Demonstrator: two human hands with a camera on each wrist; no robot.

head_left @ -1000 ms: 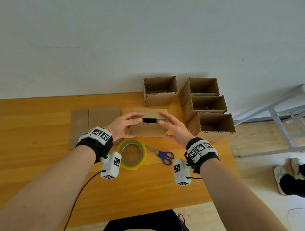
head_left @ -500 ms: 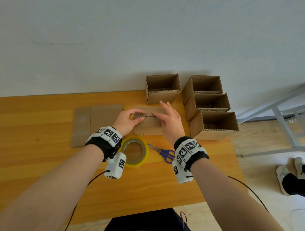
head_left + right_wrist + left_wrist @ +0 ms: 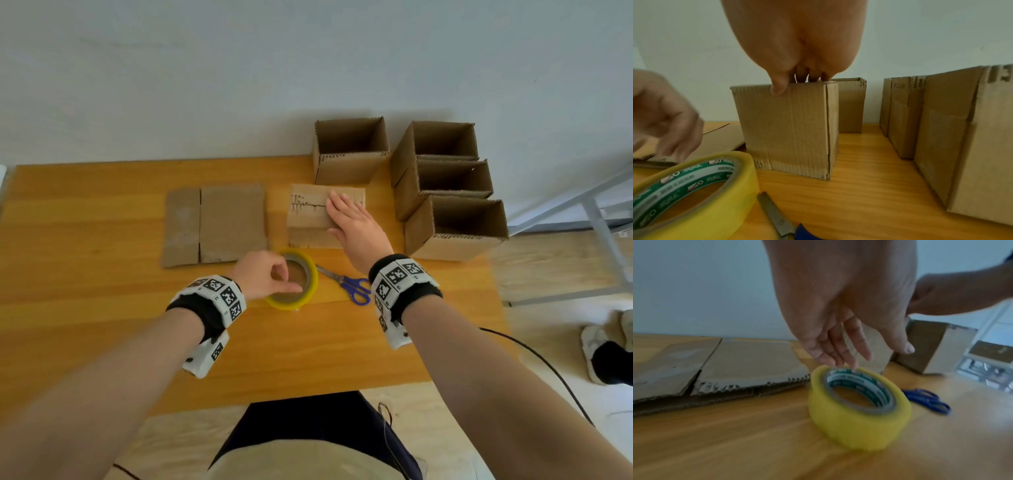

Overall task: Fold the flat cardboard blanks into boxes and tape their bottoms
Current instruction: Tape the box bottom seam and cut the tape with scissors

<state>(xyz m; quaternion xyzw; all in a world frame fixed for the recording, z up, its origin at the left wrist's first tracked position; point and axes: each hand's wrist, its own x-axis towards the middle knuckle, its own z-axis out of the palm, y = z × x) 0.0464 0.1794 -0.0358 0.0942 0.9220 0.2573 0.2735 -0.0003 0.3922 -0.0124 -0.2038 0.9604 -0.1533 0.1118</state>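
Note:
An upturned cardboard box [image 3: 305, 219] stands mid-table with its bottom flaps folded shut and a seam across the top. My right hand [image 3: 337, 216] lies flat on those flaps. In the right wrist view its thumb [image 3: 778, 89] hooks over the front edge of the box [image 3: 787, 129]. My left hand [image 3: 287, 282] hovers over the yellow tape roll [image 3: 310, 291], which lies flat in front of the box. In the left wrist view its loosely extended fingers [image 3: 849, 360] touch the far rim of the tape roll [image 3: 857, 423], thumb apart, gripping nothing.
Blue-handled scissors [image 3: 352, 287] lie right of the tape. Flat cardboard blanks [image 3: 214, 224] lie left of the box. One open box [image 3: 349, 168] stands behind it; three more [image 3: 448, 240] line the right table edge. A metal frame [image 3: 582, 205] stands off to the right.
The flaps went from partly open to shut under both hands. My left hand then left the box and drew back to the tape roll. My right hand stays on the flaps.

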